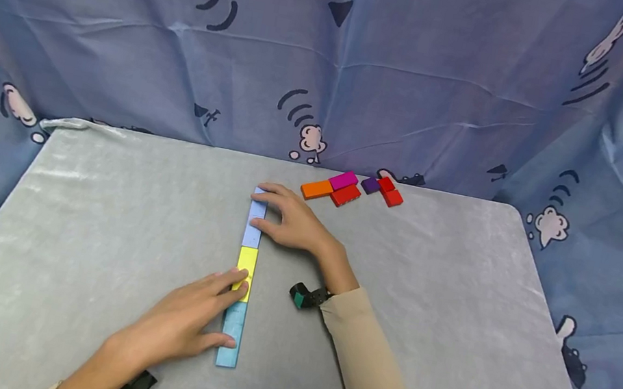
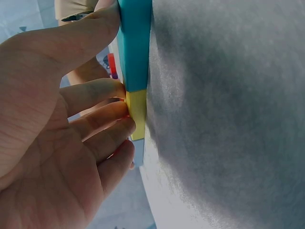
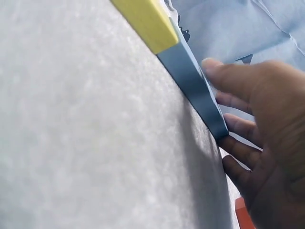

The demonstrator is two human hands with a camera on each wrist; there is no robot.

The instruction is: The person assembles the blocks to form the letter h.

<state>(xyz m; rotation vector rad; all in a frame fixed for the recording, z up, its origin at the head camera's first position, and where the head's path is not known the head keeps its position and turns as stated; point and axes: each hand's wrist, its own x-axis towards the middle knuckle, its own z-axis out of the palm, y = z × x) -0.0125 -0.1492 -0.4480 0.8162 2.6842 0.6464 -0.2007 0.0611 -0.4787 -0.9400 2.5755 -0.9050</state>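
Three flat blocks stand end to end in one straight row: a light blue block (image 1: 251,235) at the far end, a yellow block (image 1: 247,257) in the middle and a teal block (image 1: 234,323) nearest me. My left hand (image 1: 178,318) rests its fingertips on the yellow block and its thumb on the teal one. At the far end my right hand (image 1: 297,221) touches the light blue block with thumb and fingertips. The right wrist view shows its relaxed fingers beside that block's end (image 3: 209,112).
Beyond my right hand lie an orange block (image 1: 316,189), a magenta block (image 1: 344,180), a red block (image 1: 345,195), a dark purple block (image 1: 371,185) and more red pieces (image 1: 390,193). A grey cloth covers the table (image 1: 455,303). Blue patterned curtains (image 1: 437,50) surround it.
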